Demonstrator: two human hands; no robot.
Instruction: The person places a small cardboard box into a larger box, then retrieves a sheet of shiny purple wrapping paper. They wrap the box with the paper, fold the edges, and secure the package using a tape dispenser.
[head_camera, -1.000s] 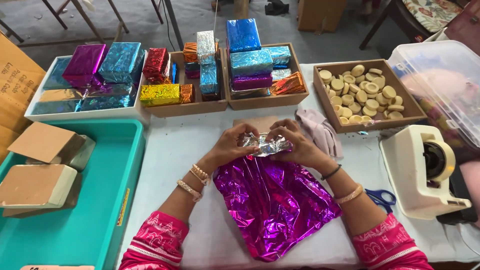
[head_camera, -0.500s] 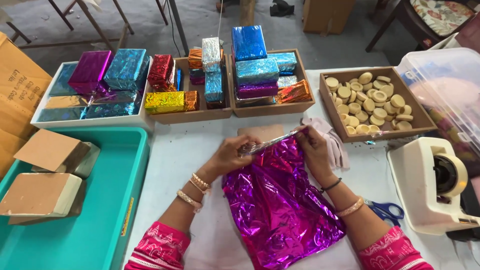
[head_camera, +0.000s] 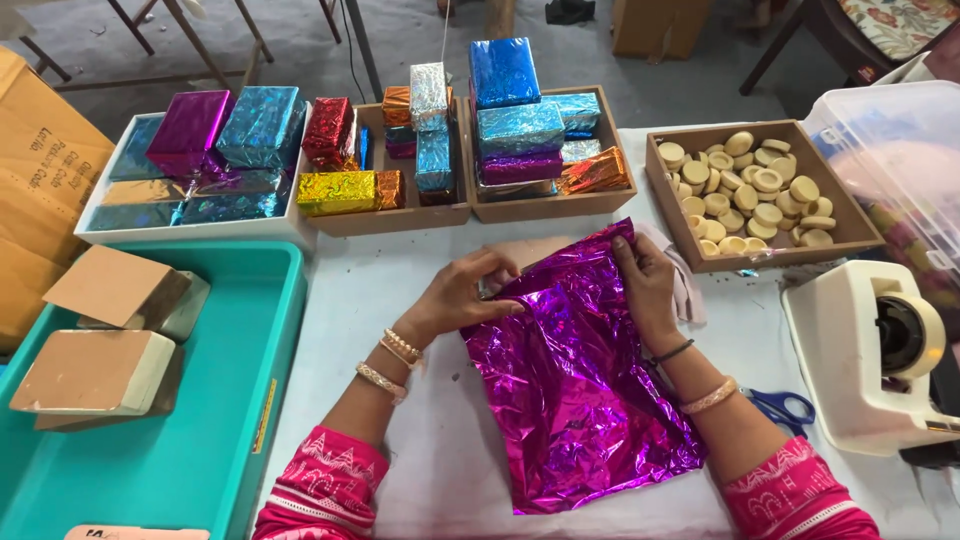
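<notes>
A crinkled sheet of shiny purple foil paper (head_camera: 580, 380) lies on the white table (head_camera: 400, 290) in front of me. My left hand (head_camera: 465, 295) pinches the sheet's upper left edge, where the foil is folded over something I cannot make out. My right hand (head_camera: 645, 285) grips the upper right edge and lifts that corner off the table. Both wrists wear bangles.
Wooden trays (head_camera: 545, 208) at the back hold foil-wrapped boxes in several colours. A wooden tray of round tan discs (head_camera: 760, 195) sits at the right. A white tape dispenser (head_camera: 880, 350) and blue scissors (head_camera: 785, 408) lie right. A teal bin (head_camera: 230, 400) with brown-topped blocks stands left.
The foil was bunched up between both hands at the sheet's far end. It has since been spread and drawn up over the far edge, my hands moving apart.
</notes>
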